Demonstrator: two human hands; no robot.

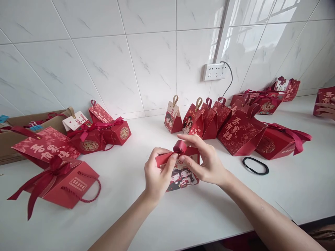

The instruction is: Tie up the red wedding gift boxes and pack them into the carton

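Note:
In the middle of the white table stands a small red gift box (183, 179) with a cartoon couple printed on its front. A red ribbon (180, 147) forms a loop at the top of the box. My left hand (158, 172) pinches the ribbon at the base of the loop, its thumb in front. From the other side, my right hand (204, 160) has its thumb at the same spot, with the index finger arched over the loop. Both hands partly cover the box's printed front and upper edge.
Several red gift boxes (242, 134) stand behind and to the right, with a black hair tie (255, 166) near them. On the left are more boxes (70, 184) and a cardboard carton (7, 148). Another person's hand (326, 109) touches a box at far right. A power strip (214, 71) hangs on the tiled wall.

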